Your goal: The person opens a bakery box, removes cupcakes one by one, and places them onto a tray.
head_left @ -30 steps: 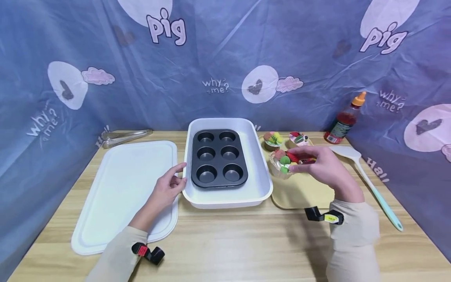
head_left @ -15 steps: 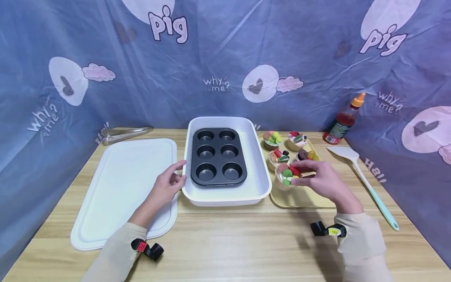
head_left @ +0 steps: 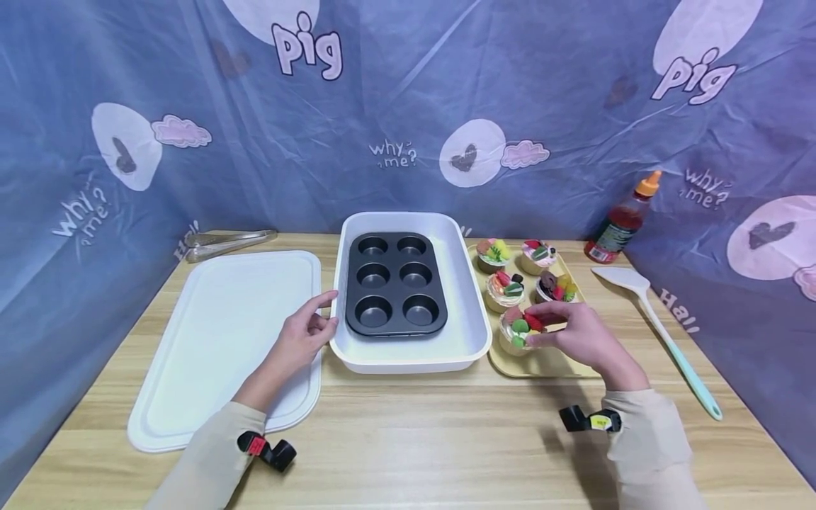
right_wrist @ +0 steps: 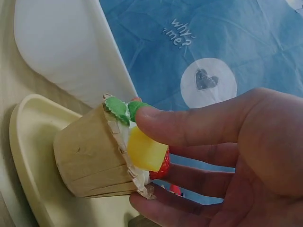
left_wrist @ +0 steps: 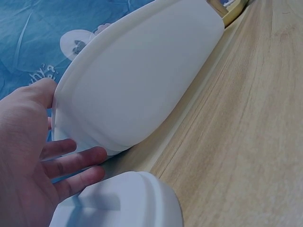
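Note:
My right hand (head_left: 576, 336) holds a cupcake (head_left: 515, 338) by its top, thumb and fingers around the toppings. This cupcake has a tan paper cup (right_wrist: 90, 156), green leaves, a yellow piece and red fruit, and its base is right over the front of the yellow tray (right_wrist: 28, 127). Several other cupcakes stand behind it, one with red, green and black toppings (head_left: 505, 292). My left hand (head_left: 299, 343) touches the left rim of a white basin (head_left: 468, 340), fingers loosely bent against its side. In the basin lies a dark muffin tin (head_left: 394, 287) with its cups bare.
A white board (head_left: 223, 347) lies to the left under my left forearm, with metal tongs (head_left: 226, 244) behind it. A spatula with a mint handle (head_left: 676, 347) lies right of the yellow tray. A red sauce bottle (head_left: 618, 223) stands at the back right, before the blue curtain.
My right hand has brought the cupcake forward and slightly right, down to the front of the yellow tray, uncovering the cupcakes behind. The left hand stays at the basin's rim.

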Tool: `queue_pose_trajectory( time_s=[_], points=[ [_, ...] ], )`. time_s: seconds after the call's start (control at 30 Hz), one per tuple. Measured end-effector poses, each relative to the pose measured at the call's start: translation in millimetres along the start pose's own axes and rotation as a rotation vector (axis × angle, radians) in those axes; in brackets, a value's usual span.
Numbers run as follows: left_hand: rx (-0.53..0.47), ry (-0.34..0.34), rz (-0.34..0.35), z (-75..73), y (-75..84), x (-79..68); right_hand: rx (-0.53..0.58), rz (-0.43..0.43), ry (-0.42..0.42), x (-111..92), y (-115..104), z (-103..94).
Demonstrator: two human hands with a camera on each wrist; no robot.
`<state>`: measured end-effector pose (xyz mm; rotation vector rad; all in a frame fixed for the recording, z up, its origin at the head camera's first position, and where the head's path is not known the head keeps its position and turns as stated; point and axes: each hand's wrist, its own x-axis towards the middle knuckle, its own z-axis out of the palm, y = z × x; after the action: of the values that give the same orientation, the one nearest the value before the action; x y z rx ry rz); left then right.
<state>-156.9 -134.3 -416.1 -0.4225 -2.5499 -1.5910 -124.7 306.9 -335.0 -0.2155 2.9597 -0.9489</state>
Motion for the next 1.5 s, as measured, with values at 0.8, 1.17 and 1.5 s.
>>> queue_pose_trajectory(
  time_s=[0.8,1.17,1.5],
  points=[
    [-0.012,0.008,0.011,-1.9,1.8,-1.1,0.013,-0.016,-0.036,3,4,4.8],
    [-0.03,0.009,0.012,-1.8,2.7,-1.7,0.025,-0.001,-0.039,1,-1,2.6],
    [-0.019,-0.001,0.01,-2.8,3.9,-1.7,0.002,0.041,-0.01,2,-10,-4.0]
  ],
)
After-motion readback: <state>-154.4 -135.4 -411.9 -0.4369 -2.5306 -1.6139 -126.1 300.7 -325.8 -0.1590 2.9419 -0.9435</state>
